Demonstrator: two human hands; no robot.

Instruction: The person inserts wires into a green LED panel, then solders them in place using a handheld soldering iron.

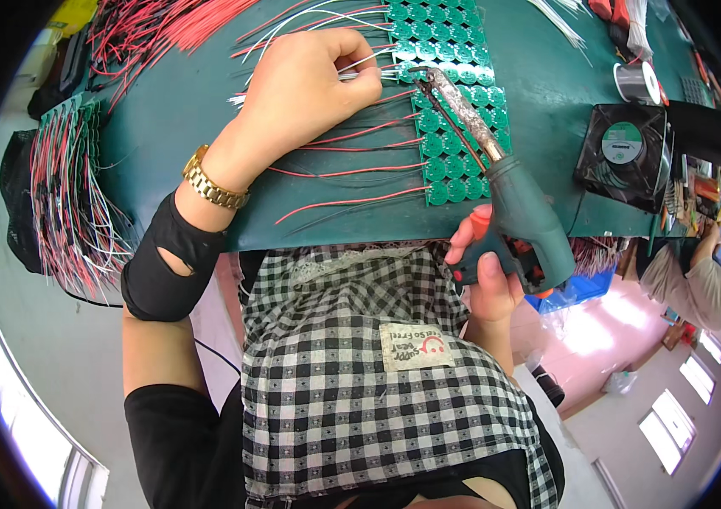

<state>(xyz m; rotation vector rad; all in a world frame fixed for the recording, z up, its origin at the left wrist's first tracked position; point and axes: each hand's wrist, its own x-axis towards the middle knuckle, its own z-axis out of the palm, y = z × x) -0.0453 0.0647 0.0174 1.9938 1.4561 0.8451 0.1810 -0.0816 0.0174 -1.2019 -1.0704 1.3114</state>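
A green panel of small round circuit boards [458, 188] lies on the table, with red, black and white wires running left from its edge. My left hand [314, 85] is closed in a pinch on thin white wires [238, 100] beside the panel's left edge. A dark green soldering gun [530, 212] is gripped in my right hand [492, 276], fingers wrapped round its handle. Its long metal barrel slants over the panel, and the bent tip is close to the left edge, near my left fingers. I cannot tell whether the tip touches a board.
Red wires [178, 21] are heaped at the far left of the green table [547, 127]. Wired boards [63, 161] hang at the left edge. A black fan [623, 153] and a solder spool [636, 83] stand on the right. Another person [691, 280] sits farther right.
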